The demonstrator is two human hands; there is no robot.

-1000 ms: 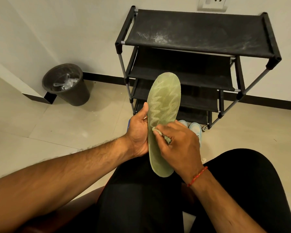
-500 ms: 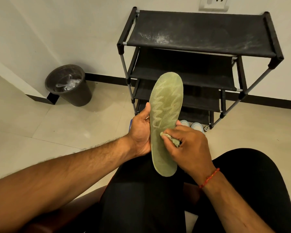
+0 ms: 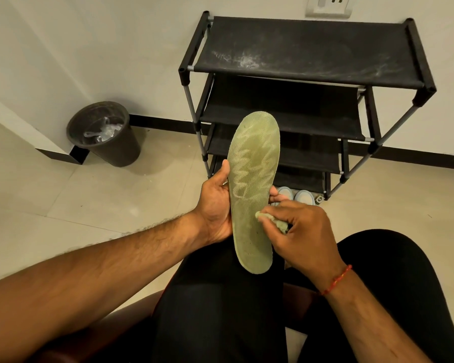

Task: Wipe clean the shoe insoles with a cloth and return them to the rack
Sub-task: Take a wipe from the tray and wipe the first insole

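At the centre of the head view, the insole (image 3: 252, 179) stands nearly upright over the lap, its toe up toward the rack (image 3: 312, 51) and its heel low in the frame. The left hand (image 3: 215, 205) grips it at mid-length, thumb on the left edge and fingers (image 3: 277, 197) wrapped behind to the right edge. The right hand (image 3: 302, 231) pinches a small wadded cloth (image 3: 273, 220) in curled fingers and presses it on the insole's lower half.

The insole looks thin and bendable, so the wipe should go best with the left fingers backing the spot under the cloth. Long strokes from heel to toe should lift dirt from the weave, with the cloth turned to a fresh face as it soils.

The insole is pale green with a fine mesh face, a lighter wavy pattern, a broad rounded toe and a narrower heel. The cloth is soft, crumpled and greenish. The rack has black fabric shelves on grey tubes with black joints; its top shelf carries white dusty smears. 2 pale shoes (image 3: 303, 196) sit at its base.
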